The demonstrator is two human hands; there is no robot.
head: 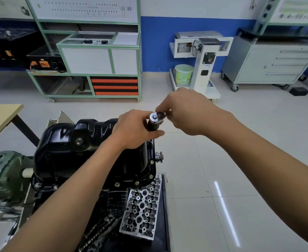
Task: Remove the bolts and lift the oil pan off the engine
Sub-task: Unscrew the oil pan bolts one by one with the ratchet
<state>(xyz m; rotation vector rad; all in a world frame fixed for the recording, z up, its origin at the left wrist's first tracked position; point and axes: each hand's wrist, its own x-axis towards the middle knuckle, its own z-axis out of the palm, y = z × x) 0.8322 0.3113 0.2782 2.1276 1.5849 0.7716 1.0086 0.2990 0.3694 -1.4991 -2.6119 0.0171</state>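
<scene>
A glossy black oil pan (73, 142) sits upside-up on the engine on a stand, with brass-coloured bolts (151, 162) along its right and near flange. My left hand (134, 130) grips the black body of a ratchet tool (154, 122), held upright above the pan's far right edge. My right hand (184, 113) pinches the tool's chrome head from the right side. The lower end of the tool is hidden behind my left hand.
A cylinder head (142, 208) and a camshaft (98, 231) lie on the tray below the pan. A green gearbox (6, 175) stands at the left, a wooden table (0, 119) beyond it. Cabinets, a white engine stand (202, 60) and tiled floor lie ahead.
</scene>
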